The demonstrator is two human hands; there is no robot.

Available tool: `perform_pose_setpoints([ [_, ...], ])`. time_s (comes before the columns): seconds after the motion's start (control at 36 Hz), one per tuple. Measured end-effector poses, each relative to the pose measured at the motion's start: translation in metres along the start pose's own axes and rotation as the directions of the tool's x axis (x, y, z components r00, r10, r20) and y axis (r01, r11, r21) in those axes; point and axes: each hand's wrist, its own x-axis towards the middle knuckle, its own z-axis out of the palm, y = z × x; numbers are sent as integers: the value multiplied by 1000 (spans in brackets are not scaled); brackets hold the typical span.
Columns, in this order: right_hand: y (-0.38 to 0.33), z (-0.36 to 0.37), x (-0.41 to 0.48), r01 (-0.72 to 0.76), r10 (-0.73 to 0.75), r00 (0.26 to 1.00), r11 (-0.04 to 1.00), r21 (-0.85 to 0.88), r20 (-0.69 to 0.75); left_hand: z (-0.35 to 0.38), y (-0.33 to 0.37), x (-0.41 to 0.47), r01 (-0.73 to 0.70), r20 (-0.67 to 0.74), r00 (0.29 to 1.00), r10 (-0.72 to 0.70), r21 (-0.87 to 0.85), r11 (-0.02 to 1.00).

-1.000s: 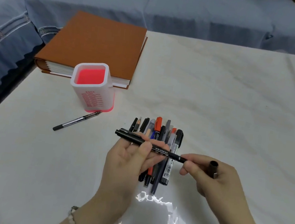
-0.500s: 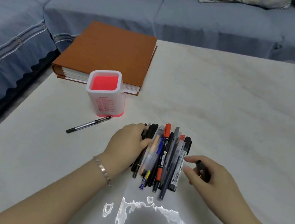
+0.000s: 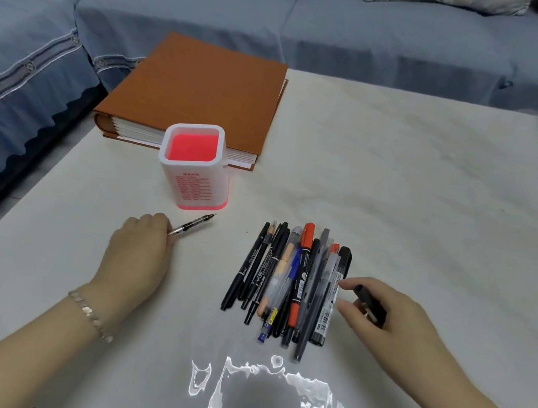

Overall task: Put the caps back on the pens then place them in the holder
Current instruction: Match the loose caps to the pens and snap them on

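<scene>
Left hand (image 3: pixel 138 251) seemingly closes on the loose pen (image 3: pixel 193 224); right hand (image 3: pixel 384 310) pinches a cap (image 3: pixel 369 304) beside the pile (image 3: pixel 291 283).

Soft, even overhead light fills the room, bright without harshness. The glossy pale marble-look table (image 3: pixel 401 188) throws back a jagged white glare patch (image 3: pixel 268 397) at its near edge (a dark head-shaped shadow sits inside it). The blue fabric sofa (image 3: pixel 287 16) bows slightly from wide-angle distortion; detail is mildly soft throughout.

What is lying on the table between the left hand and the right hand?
In the head view, the pile of pens lies between the left hand and the right hand, closer to the right; bare table fills the rest.
</scene>
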Motion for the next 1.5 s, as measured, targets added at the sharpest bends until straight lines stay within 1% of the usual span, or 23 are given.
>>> perform_pose_setpoints([
  [0.08, 1, -3, -1, -9, 9, 1000, 1000, 9, 16, -14, 23, -17, -38, 74, 995, 62, -297, 954],
  [0.14, 3, -5, -2, -12, 12, 1000, 1000, 1, 17, -23, 41, -29, -107, 79, 985, 155, -426, 898],
  [0.19, 4, -8, -3, -26, 26, 1000, 1000, 0, -7, -29, 57, -38, -156, 81, 970, 228, -511, 845],
  [0.28, 5, -14, -6, -45, 46, 999, 999, 19, -26, -34, 76, -50, -172, 114, 946, 303, -615, 769],
  [0.39, 8, -21, -8, -28, 29, 999, 998, 61, -16, -33, 89, -60, -178, 114, 929, 351, -694, 697],
  [0.44, 7, -24, -10, 19, -18, 999, 997, 71, -28, -33, 92, -62, -184, 116, 924, 365, -701, 689],
  [0.58, 4, -27, -15, 96, -93, 995, 991, 93, -30, -31, 93, -65, -215, 137, 905, 402, -669, 711],
  [0.81, 1, -26, -15, 130, -130, 992, 990, 55, -7, -31, 95, -65, -252, 125, 896, 427, -648, 719],
  [0.92, -1, -24, -13, 152, -153, 988, 988, 35, 13, -30, 95, -65, -299, 109, 879, 464, -631, 715],
  [1.06, -5, -22, -11, 194, -194, 980, 981, 26, 33, -28, 96, -65, -382, 64, 852, 520, -605, 699],
  [1.17, -6, -21, -10, 242, -243, 970, 970, 29, 30, -31, 94, -64, -416, 12, 846, 533, -611, 673],
  [1.25, -11, -12, -13, 332, -332, 939, 943, 18, 84, -34, 97, -66, -467, -8, 814, 581, -603, 647],
  [1.31, -16, -5, -13, 389, -386, 919, 921, -24, 79, -33, 99, -67, -492, -40, 809, 587, -592, 638],
  [1.33, -18, -2, -12, 403, -401, 914, 915, -33, 58, -35, 101, -67, -477, -60, 824, 564, -610, 633],
  [1.39, -22, -3, -10, 428, -428, 904, 903, -42, 12, -39, 105, -67, -370, -53, 878, 475, -705, 606],
  [1.42, -25, -4, -8, 454, -455, 891, 888, -71, 2, -40, 107, -65, -274, -10, 907, 421, -774, 572],
  [1.44, -27, -6, -6, 482, -485, 875, 869, -114, 3, -43, 108, -63, -154, 63, 927, 370, -836, 527],
  [1.47, -29, -8, -4, 507, -511, 859, 848, -158, 15, -46, 109, -60, -35, 152, 927, 344, -876, 481],
  [1.5, -31, -10, -2, 522, -525, 850, 833, -185, 35, -49, 109, -57, 57, 236, 909, 345, -888, 457],
])
